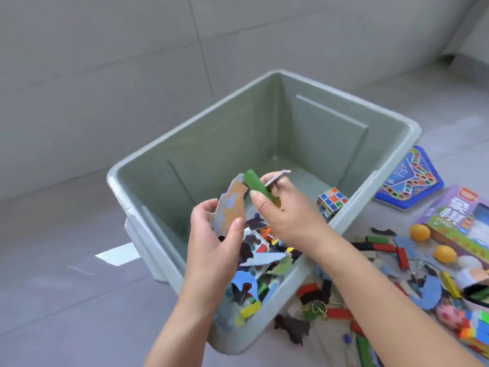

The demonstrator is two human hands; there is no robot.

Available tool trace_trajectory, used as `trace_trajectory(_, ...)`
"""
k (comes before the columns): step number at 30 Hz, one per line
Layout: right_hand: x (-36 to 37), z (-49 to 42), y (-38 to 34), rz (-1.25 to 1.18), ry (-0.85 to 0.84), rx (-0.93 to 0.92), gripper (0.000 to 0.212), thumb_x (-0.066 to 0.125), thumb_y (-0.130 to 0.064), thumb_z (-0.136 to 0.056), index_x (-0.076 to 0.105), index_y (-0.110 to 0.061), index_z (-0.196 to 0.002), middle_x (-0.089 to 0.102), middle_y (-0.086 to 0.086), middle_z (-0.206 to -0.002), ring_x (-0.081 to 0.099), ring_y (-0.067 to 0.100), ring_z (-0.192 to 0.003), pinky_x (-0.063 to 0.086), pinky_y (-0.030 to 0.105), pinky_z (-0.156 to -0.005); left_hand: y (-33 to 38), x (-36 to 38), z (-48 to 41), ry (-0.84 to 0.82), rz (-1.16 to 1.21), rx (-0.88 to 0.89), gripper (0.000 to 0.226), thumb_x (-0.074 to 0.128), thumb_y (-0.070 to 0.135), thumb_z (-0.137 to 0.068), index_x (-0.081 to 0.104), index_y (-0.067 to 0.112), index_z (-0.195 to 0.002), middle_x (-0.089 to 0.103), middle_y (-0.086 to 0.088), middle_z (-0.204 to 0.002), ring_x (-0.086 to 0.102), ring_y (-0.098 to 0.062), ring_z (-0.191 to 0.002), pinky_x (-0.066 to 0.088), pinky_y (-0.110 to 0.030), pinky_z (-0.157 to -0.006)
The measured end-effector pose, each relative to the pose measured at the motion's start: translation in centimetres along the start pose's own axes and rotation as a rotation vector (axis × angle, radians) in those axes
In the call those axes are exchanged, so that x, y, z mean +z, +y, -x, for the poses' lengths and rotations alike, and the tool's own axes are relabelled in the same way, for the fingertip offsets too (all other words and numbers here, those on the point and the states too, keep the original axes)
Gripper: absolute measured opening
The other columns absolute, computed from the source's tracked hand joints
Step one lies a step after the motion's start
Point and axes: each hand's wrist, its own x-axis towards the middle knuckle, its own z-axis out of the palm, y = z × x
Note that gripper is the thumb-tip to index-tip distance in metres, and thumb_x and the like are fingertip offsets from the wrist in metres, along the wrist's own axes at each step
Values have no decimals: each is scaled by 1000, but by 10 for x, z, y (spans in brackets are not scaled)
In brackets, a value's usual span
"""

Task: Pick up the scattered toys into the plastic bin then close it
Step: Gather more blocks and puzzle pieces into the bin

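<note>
**Both hands loaded over the bin, drop pending**

Left hand (214, 242) pinches a flat cardboard cutout (229, 207), thumb on its front and fingers curled behind. Right hand (288, 215) has fingers curled round a green block (255, 182), with a second flat piece (277, 176) wedged between the fingers. Both hands are over the plastic bin (225, 144), above its near corner, where the toys already in the bin are heaped. A puzzle cube (332, 202) sits against the right wall.

Many toys are left on the floor by the bin's right edge: dominoes (381, 246), orange balls (420, 232), a game box (460, 210).

Risks: the two-item right grip looks loose, so the flat piece may slip early. Light cutouts could flutter and land on the rim or outside it. The lid is not in view.
</note>
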Motion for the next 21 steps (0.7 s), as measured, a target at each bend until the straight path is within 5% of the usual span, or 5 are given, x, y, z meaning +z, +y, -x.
trace_trajectory(8,6,-13,16,16,-202,247,19,67,-30,-81,56,-22,-94,55,-12,-74,56,12,-69,48,31,-70,-15,3,-10,-52,-141,-99,63,57,14,-89,24,21,-142,46,11,-119,54,-2,-89,43,-12,-72)
trace_trajectory(11,5,-9,11,121,-235,263,33,71,-39,-76,52,-33,-102,53,-11,-82,55,8,-67,48,25,-63,-16,3,-8,-81,-110,-96,68,58,16,-89,19,28,-143,48,15,-113,58,-6,-94,52,-29,-83)
trace_trajectory(14,7,-5,6,338,-264,270,59,70,-45,-72,43,-36,-124,51,-4,-116,57,14,-99,49,27,-76,-16,4,-8,-88,-108,-96,70,57,13,-89,18,31,-144,42,13,-126,54,-5,-105,53,-40,-86)
trace_trajectory(18,0,26,0,488,203,-202,62,65,-40,-75,47,-21,-131,43,8,-139,49,21,-121,41,37,-99,-9,3,-4,41,-83,17,62,60,13,-89,28,27,-140,38,4,-137,51,1,-106,47,-12,-81)
trace_trajectory(21,-30,92,29,416,512,-307,46,64,-28,-80,51,-11,-121,54,10,-124,52,19,-114,39,31,-99,8,2,23,77,88,238,46,59,15,-87,40,30,-126,45,4,-131,56,-7,-106,50,-18,-83)
